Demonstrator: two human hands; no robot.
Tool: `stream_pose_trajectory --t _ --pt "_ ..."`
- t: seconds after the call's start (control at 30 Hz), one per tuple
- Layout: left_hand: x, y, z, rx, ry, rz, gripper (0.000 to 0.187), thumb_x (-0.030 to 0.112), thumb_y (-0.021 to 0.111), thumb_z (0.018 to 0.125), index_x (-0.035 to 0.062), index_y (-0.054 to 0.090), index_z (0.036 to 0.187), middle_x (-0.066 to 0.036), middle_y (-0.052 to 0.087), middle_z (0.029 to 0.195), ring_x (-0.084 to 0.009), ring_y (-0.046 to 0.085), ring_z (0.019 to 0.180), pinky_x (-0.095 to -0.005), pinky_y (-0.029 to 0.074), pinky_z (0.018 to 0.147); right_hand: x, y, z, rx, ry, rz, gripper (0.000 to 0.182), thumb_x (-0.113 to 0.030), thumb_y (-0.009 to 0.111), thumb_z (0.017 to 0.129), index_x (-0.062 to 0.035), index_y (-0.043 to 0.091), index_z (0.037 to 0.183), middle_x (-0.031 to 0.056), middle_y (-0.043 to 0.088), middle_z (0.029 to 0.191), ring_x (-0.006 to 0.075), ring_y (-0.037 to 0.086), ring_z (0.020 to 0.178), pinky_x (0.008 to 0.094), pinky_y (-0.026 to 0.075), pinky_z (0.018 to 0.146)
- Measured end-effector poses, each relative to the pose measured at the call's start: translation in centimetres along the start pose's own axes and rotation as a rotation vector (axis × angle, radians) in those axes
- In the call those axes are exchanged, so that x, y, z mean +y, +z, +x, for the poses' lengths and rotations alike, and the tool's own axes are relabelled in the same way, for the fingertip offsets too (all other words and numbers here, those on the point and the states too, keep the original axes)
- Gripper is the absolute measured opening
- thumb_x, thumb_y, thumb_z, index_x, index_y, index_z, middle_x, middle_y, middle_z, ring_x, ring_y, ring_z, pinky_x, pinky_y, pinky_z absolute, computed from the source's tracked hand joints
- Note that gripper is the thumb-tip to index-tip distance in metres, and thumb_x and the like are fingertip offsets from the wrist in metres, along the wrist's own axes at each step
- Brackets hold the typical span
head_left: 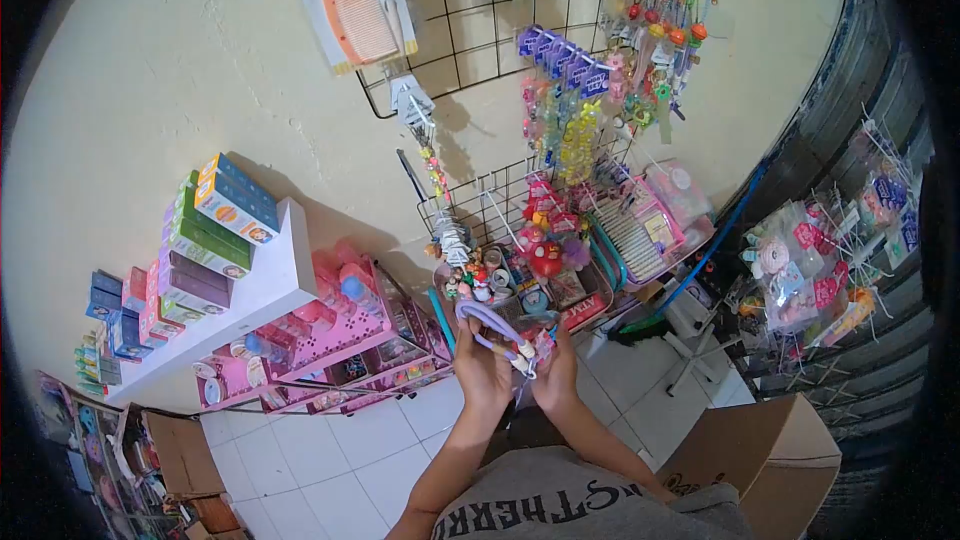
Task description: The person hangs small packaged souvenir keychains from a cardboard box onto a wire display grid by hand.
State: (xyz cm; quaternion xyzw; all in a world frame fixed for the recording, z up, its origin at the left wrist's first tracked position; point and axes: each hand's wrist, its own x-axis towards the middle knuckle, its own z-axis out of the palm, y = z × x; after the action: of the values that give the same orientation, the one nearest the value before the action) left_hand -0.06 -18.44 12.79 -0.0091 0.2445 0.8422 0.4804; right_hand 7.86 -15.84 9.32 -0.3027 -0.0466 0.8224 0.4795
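In front of my chest, both hands are raised around a looped lilac strap with pale metal-looking clasps and a small pink piece at its lower end. My left hand is closed on the strap's left side, thumb up. Close beside it, my right hand is closed around the pink piece, whose exact kind I cannot make out. Just beyond my hands is a wire basket of small trinkets, with a bunch of figure charms hanging at its left.
A white shelf with boxed goods and a pink rack stand on the left. Wall grids hold combs and hanging accessories. At right are bagged items on a shutter, an open cardboard box and a broom.
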Motion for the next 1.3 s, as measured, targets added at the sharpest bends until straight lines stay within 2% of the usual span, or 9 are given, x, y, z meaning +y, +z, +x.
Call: stream_pose_trajectory --t 0.17,0.23,0.27,0.57,0.6,0.73,0.83,1.0,1.3 --pt "-1.0 0.3 0.2 -0.026 -0.006 0.085 0.019 0.028 0.036 0.083 0.0117 0.040 0.073 -0.001 0.043 0.073 -0.0132 0.045 0.070 -0.0271 0.039 0.063 -0.9 -3.8 2.3 -0.001 -0.187 0.039 0.032 -0.029 0.041 0.081 -0.0080 0.040 0.104 0.0043 0.044 0.104 0.0184 0.042 0.097 0.0326 0.031 0.085" --pt "-1.3 1.7 0.5 -0.042 0.004 0.126 0.019 0.028 0.037 0.083 0.0114 0.040 0.074 -0.001 0.041 0.070 -0.0125 0.044 0.068 -0.0265 0.039 0.062 -2.3 -4.2 2.2 0.097 -0.167 0.058 0.030 -0.028 0.042 0.080 -0.0079 0.041 0.104 0.0036 0.045 0.102 0.0173 0.043 0.095 0.0323 0.032 0.082" --pt "-1.1 2.5 0.7 -0.077 0.031 0.193 0.019 0.028 0.037 0.083 0.0109 0.040 0.074 -0.001 0.041 0.070 -0.0121 0.044 0.067 -0.0260 0.039 0.062 -3.1 -4.1 2.0 0.141 -0.211 0.041 0.020 -0.028 0.041 0.081 -0.0115 0.047 0.090 -0.0001 0.053 0.081 0.0137 0.049 0.073 0.0268 0.038 0.063" --pt "-2.5 9.1 4.2 -0.361 0.098 0.409 0.022 0.028 0.038 0.083 0.0072 0.041 0.076 -0.003 0.045 0.071 -0.0128 0.045 0.067 -0.0252 0.036 0.063 -8.1 -6.7 0.6 0.186 -0.415 0.115 0.015 -0.025 0.043 0.080 -0.0111 0.050 0.082 -0.0019 0.050 0.069 0.0108 0.046 0.060 0.0221 0.036 0.053" --pt "-2.7 10.3 4.0 -0.479 0.137 0.463 0.023 0.028 0.037 0.083 0.0061 0.042 0.081 -0.003 0.048 0.076 -0.0090 0.040 0.062 -0.0212 0.033 0.055 -8.3 -7.9 0.6 0.150 -0.440 0.121 0.015 -0.025 0.043 0.080 -0.0108 0.050 0.081 -0.0014 0.049 0.067 0.0109 0.046 0.058 0.0222 0.036 0.051" --pt "-3.4 13.0 4.1 -0.673 0.182 0.686 0.030 0.031 0.032 0.084 0.0030 0.043 0.088 -0.007 0.052 0.084 -0.0078 0.042 0.069 -0.0203 0.033 0.060 -9.4 -7.7 0.1 0.225 -0.547 0.152 0.015 -0.022 0.044 0.079 -0.0079 0.050 0.080 0.0002 0.051 0.067 0.0111 0.048 0.058 0.0226 0.038 0.052" --pt "-3.7 15.3 4.4 -0.829 0.101 0.718 0.033 0.030 0.032 0.084 0.0014 0.043 0.096 -0.006 0.052 0.085 -0.0072 0.041 0.069 -0.0199 0.031 0.058 -9.7 -7.4 -0.6 0.244 -0.618 0.130 0.014 -0.020 0.045 0.080 -0.0064 0.050 0.082 0.0013 0.053 0.070 0.0107 0.050 0.061 0.0218 0.039 0.054" --pt "-5.5 18.9 5.6 -0.972 -0.073 0.866 0.044 0.037 0.028 0.083 0.0005 0.051 0.093 0.001 0.043 0.059 -0.0062 0.038 0.054 -0.0181 0.029 0.050 -9.8 -8.3 -0.6 0.302 -0.674 0.086 0.016 -0.019 0.044 0.080 -0.0042 0.051 0.080 0.0030 0.052 0.066 0.0115 0.050 0.056 0.0222 0.040 0.050" --pt "-16.1 26.7 9.7 -1.082 -0.166 0.736 0.036 0.033 0.030 0.084 0.0019 0.047 0.092 -0.004 0.050 0.069 -0.0050 0.035 0.042 -0.0174 0.027 0.039 -13.7 -9.9 1.1 0.352 -0.675 0.107 0.013 -0.020 0.046 0.078 -0.0067 0.049 0.080 0.0028 0.051 0.063 0.0126 0.051 0.051 0.0236 0.042 0.043"
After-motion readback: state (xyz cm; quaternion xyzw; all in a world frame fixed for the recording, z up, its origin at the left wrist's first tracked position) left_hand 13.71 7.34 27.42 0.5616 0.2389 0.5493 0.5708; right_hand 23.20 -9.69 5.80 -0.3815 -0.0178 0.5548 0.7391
